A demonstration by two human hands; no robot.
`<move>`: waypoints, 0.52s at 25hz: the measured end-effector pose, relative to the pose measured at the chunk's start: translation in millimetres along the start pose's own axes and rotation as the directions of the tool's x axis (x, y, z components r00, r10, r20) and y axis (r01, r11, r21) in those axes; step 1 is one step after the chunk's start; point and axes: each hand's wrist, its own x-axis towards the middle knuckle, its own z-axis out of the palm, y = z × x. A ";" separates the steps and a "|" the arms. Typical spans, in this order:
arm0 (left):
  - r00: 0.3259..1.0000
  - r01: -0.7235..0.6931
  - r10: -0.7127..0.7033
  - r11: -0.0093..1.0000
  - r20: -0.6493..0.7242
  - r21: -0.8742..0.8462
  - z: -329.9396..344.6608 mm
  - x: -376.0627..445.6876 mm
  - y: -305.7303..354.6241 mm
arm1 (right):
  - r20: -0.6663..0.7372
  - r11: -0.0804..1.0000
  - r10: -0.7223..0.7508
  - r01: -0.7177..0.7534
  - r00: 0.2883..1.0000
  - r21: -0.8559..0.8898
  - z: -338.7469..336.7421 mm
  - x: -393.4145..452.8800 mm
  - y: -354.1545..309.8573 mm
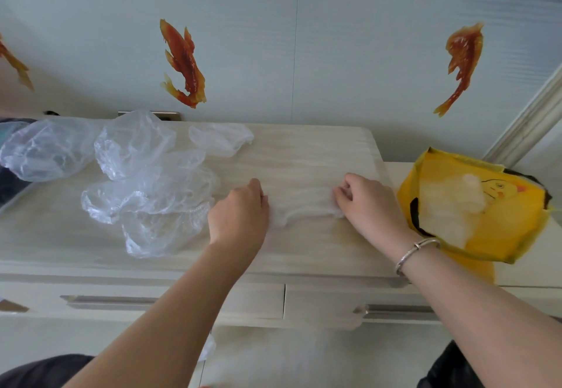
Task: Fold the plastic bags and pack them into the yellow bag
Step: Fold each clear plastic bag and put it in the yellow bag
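Clear plastic is lying stretched flat on the dresser top as one bag, the left hand pinching one end and the right hand gripping the other with curled fingers. More crumpled bags are sitting just left of the hands, and the yellow bag is gaping open just right of them.

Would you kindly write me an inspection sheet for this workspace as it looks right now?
Surface: pale wood-grain cabinet top, two drawers below.
Job's things: clear plastic bag stretched flat between both hands; pile of crumpled clear bags at left; yellow bag at right, open, some folded plastic inside.
Clutter: nothing seen.
Grippers: left hand and right hand each grip one end of the bag, fingers curled.
Cables: nothing seen.
Surroundings: wall with orange fish stickers; silver bracelet on right wrist.
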 end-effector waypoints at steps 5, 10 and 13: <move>0.922 -0.317 0.303 0.948 -0.241 -0.023 -2.7 -0.5 1.8 | -0.017 0.978 -0.103 0.098 0.995 -0.184 6.0 2.7 -3.9; 0.791 -0.611 0.601 0.783 -0.116 -0.112 18.6 -0.1 1.2 | -0.064 0.954 -0.160 0.138 0.985 -0.264 7.6 1.9 -5.3; 0.817 -0.568 0.576 0.813 0.029 -0.126 32.2 -1.3 -8.4 | -0.218 0.941 -0.335 0.312 0.917 -0.133 14.1 -3.0 -9.6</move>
